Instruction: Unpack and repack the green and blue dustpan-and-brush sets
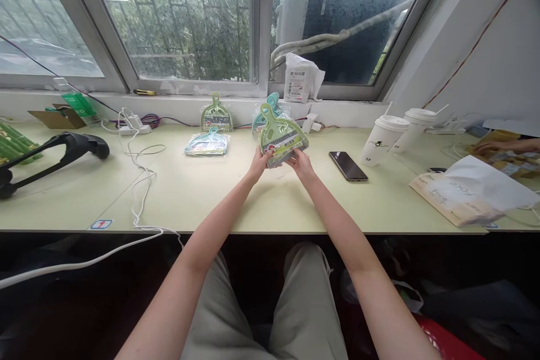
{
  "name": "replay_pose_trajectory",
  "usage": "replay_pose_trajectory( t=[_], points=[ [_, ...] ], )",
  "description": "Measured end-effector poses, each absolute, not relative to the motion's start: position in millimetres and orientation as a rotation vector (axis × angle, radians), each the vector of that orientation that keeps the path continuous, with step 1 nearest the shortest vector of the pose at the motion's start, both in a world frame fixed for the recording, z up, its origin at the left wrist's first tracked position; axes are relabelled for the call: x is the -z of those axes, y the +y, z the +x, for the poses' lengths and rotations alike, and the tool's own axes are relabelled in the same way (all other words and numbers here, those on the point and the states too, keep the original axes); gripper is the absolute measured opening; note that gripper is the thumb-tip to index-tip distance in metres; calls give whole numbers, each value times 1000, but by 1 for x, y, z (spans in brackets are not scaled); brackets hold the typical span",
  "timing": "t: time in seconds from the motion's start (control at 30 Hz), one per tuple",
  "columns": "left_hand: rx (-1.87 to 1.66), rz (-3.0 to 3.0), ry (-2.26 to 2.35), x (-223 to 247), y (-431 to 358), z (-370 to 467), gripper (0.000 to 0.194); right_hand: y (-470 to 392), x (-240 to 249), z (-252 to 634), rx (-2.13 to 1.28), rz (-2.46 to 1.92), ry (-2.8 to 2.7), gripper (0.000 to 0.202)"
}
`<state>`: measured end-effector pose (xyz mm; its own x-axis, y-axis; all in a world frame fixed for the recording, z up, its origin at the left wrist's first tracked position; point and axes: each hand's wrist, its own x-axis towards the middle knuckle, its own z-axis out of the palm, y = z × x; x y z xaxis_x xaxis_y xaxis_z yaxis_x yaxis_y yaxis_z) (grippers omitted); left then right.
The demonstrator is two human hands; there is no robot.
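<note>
Both my hands hold a green mini dustpan set [282, 134] in clear plastic wrap, upright and tilted above the desk. My left hand [259, 164] grips its lower left edge, and my right hand [301, 163] its lower right edge. Just behind it, a blue dustpan set [273, 102] is partly hidden, leaning by the window wall. To the left, another green dustpan set [216, 115] leans upright against the wall. In front of that one, a blue wrapped dustpan set [207, 143] lies flat on the desk, perhaps more than one stacked.
On the right are a phone [348, 166], two lidded paper cups [383, 138] with straws, a paper bag [459, 191] and another person's hand [491, 146]. A white cable [141, 191] and a black frame-like object [63, 152] lie left. A white package [298, 81] stands on the sill.
</note>
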<state>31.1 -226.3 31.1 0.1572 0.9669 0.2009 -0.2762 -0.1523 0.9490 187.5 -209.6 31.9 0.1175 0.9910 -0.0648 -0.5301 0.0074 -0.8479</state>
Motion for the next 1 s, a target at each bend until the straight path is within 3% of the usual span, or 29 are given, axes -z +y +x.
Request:
replay_pose_trajectory(
  t=[0.13,0.23,0.33,0.43,0.53,0.7,0.83,1.0],
  points=[
    [-1353,1083,880,-33,-218,21,44,-209,-33,201,-1164,-1142,-1046,24],
    [-1438,935,903,-32,-209,11,42,-214,-32,210,-530,-1326,-1466,23],
    [-1405,827,939,-30,-202,-2,39,-217,-28,215,75,-1300,-1870,41],
    [-1289,824,988,-27,-198,-12,37,-215,-23,218,281,-1266,-1999,37],
    [-1166,849,1019,-25,-197,-18,39,-208,-18,221,219,-1276,-1905,20],
    [-830,1017,989,-25,-204,-20,37,-194,-8,223,13,-1321,-1746,17],
    [-758,1228,953,-24,-209,-18,44,-186,5,222,-224,-1394,-1633,12],
    [-768,1349,1031,-22,-210,-14,47,-179,15,227,-806,-1374,-1370,69]
  ],
)
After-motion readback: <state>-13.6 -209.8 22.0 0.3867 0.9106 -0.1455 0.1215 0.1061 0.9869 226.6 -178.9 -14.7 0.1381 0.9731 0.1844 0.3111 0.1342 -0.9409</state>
